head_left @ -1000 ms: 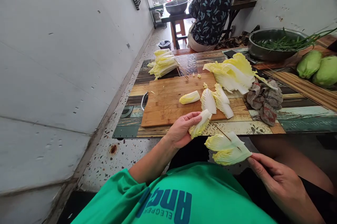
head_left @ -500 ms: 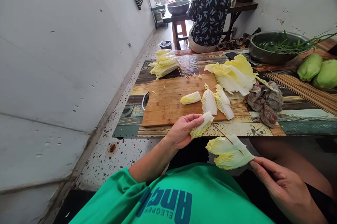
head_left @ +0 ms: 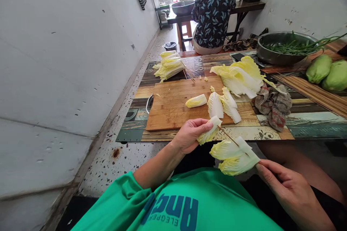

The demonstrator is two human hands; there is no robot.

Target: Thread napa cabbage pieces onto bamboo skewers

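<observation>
My left hand [head_left: 189,135] pinches a small Chinese cabbage leaf [head_left: 210,131] between thumb and fingers, above the table's front edge. A thin wooden skewer [head_left: 229,136] meets that leaf at its right side. Farther down, the same skewer runs through pale cabbage leaf pieces [head_left: 235,157]. At their lower right corner, my right hand [head_left: 284,184] is closed on the skewer, whose end is hidden by leaf and fingers. Three cut cabbage pieces lie nearby: a rolled-looking one [head_left: 196,101] on the cutting board [head_left: 170,111], and two flatter ones [head_left: 215,105] near its right edge.
Skewered cabbage [head_left: 169,66] is piled behind the board. Large cabbage leaves [head_left: 241,77], a crumpled cloth [head_left: 275,106], loose skewers [head_left: 311,92], green gourds [head_left: 320,69] and a metal bowl [head_left: 282,57] of green stalks stand right. Another person [head_left: 215,10] sits beyond, back turned.
My right hand has shifted slightly left with the skewered leaves, toward the leaf in my left hand. The person at the back has leaned a little left.
</observation>
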